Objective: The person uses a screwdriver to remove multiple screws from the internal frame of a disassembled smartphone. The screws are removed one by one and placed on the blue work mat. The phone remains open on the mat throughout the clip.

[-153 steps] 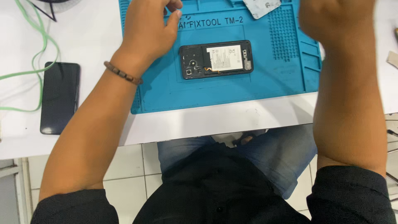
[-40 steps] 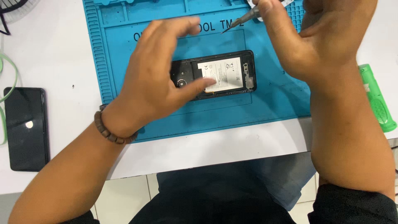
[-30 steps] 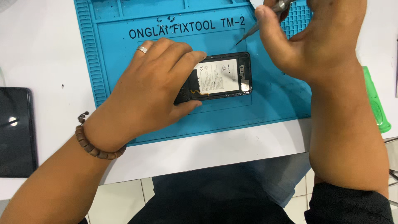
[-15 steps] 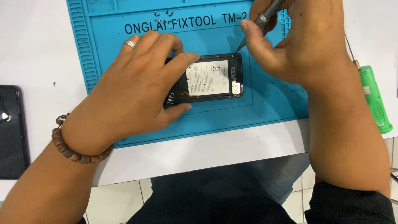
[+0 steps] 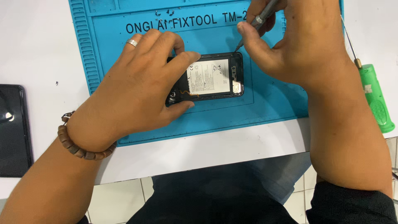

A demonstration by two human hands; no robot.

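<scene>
Lying on the blue mat (image 5: 269, 103), the opened black phone (image 5: 211, 78) was held down by the left hand (image 5: 137, 91), fingers wrapped around its left end. The right hand (image 5: 298, 41) pinched a thin metal screwdriver (image 5: 259, 18), its tip at the phone's top right corner. A green-handled screwdriver (image 5: 375, 99) lay on the white table (image 5: 33, 41), just right of the mat.

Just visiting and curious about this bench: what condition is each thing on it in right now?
Opened phone: back cover off, battery showing, lying flat on the mat.
Left hand: pressed on the phone's left end, thumb and fingers on its edges.
Right hand: pinching the precision screwdriver.
Precision screwdriver: tilted, tip at the phone's top right corner.
Blue repair mat: flat on the white table.
Green screwdriver: lying unused.
Black phone: screen dark.
</scene>
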